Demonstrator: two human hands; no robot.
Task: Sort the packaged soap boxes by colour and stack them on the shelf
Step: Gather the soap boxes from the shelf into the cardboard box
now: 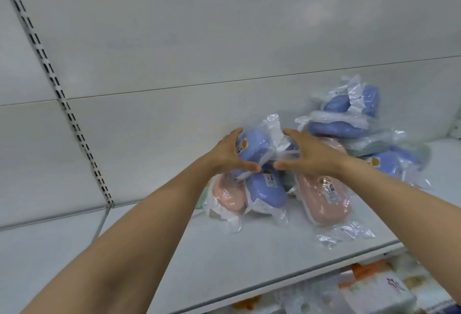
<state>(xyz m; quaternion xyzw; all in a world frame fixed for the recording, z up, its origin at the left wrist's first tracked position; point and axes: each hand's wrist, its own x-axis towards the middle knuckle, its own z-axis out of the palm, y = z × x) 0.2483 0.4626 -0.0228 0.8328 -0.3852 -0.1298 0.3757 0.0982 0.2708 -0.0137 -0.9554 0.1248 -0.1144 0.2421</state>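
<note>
A heap of plastic-wrapped soap boxes lies on the white shelf [224, 251]. My left hand [228, 155] and my right hand [309, 154] both grip one blue soap box [254, 148] at the top of the near heap, thumbs almost touching below it. Under it lie another blue box [267, 190], a pink box [228, 195] to its left and a larger pink box [323, 196] to its right. Behind on the right, more blue boxes [349, 104] are piled over pale green ones [374, 143].
The shelf's white back panel [174, 114] rises close behind the heap. A slotted upright rail [62, 99] runs down the left. Below the shelf's front edge [287, 278], boxed goods with orange print [374, 286] fill a lower shelf.
</note>
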